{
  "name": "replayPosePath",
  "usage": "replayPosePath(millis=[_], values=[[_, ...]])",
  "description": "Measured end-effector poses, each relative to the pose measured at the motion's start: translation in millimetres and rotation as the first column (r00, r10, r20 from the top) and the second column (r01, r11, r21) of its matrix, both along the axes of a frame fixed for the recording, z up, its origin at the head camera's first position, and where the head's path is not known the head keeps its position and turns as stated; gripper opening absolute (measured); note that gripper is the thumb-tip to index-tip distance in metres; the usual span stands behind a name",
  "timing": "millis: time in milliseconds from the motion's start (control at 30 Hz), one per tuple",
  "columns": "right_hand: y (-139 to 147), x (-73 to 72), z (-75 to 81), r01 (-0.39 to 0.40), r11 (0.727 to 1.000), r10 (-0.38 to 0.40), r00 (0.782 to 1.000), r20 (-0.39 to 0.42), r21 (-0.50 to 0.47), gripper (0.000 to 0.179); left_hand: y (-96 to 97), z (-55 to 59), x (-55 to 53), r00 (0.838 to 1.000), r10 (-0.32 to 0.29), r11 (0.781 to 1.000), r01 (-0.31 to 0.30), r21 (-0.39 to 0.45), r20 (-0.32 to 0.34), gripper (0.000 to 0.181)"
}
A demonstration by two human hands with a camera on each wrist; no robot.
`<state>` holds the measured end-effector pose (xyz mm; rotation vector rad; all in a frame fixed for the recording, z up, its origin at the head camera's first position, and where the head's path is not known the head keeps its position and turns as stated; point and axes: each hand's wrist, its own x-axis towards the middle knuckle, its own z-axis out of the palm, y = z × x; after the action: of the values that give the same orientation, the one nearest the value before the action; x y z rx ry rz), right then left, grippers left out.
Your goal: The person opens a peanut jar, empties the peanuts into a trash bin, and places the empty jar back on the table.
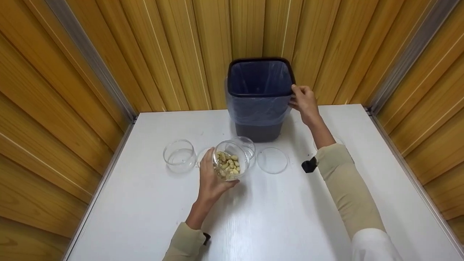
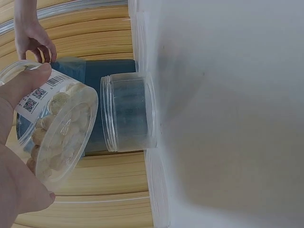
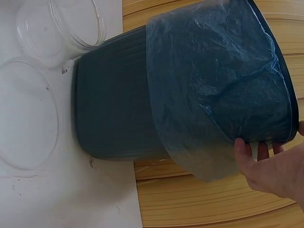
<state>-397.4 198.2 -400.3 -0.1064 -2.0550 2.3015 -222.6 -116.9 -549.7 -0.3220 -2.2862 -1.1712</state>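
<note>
My left hand (image 1: 212,183) holds a clear round plastic jar (image 2: 66,137) above the table, tilted forward, with its open mouth up toward the head view. Pale tan nuts (image 1: 229,165) fill its lower part, and a white label with codes (image 2: 42,95) shows on its side. At the back, my right hand (image 1: 305,103) grips the right rim of a dark bin (image 1: 258,133), thumb and fingers at the edge. A blue translucent liner (image 3: 190,80) folds over that rim. Inside the bin, only liner shows.
An open clear jar (image 1: 180,156) stands to the left. Another clear jar (image 2: 128,111) stands behind the held one, in front of the bin. A clear round lid (image 1: 272,160) lies right of it. Wood-patterned panels (image 1: 188,54) close off the back and sides of the white table (image 1: 290,217).
</note>
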Motion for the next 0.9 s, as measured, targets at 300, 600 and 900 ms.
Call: replayPosePath(millis=[300,600,900], values=[[-2.6,-0.5,-1.5,0.012,0.999,-0.01,0.999,0.032,-0.053,0.026,-0.4,-2.1,0.5,1.0,-0.009,1.0,0.009,-0.012,-0.015,0.127],[-5.5,-0.3,-6.2,0.05,0.988,-0.045,0.998,0.037,-0.146,0.022,-3.7,0.7,0.6,1.0,-0.011,0.999,0.011,-0.034,-0.011,0.129],[-10.7,0.9,-6.0,0.084,0.987,-0.082,0.996,0.019,-0.14,0.021,-16.7,8.3,-0.2,1.0,0.003,0.998,-0.004,-0.066,-0.013,0.13]])
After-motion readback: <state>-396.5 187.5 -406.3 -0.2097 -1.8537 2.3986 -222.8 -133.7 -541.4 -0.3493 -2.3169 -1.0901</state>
